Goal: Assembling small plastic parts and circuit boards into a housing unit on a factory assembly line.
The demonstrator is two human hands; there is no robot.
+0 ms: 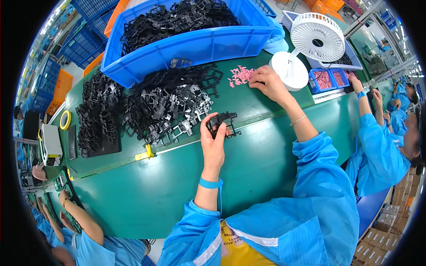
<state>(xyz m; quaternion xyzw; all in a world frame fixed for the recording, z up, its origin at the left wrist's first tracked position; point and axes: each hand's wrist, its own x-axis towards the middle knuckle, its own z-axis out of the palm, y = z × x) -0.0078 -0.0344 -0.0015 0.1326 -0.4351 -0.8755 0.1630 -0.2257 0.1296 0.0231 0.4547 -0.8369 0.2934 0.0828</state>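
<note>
My left hand (214,144) is closed around a black plastic frame part (229,118) with an open, bracket-like outline. It is held above the front of the green work surface. My right hand (271,84) reaches farther out, its fingertips pinched at the right edge of a small heap of pink pieces (239,75). Whatever lies between those fingertips is too small to make out. Left of my hands, a large pile of similar black frame parts (166,104) covers the table, and another stack (100,106) stands beyond it.
A blue bin (191,44) full of black parts stands at the back. A white fan (290,73) rises right of my right hand, beside small blue trays (323,88). Yellow tape (65,119) and a white box (51,144) lie far left. Co-workers sit on both sides.
</note>
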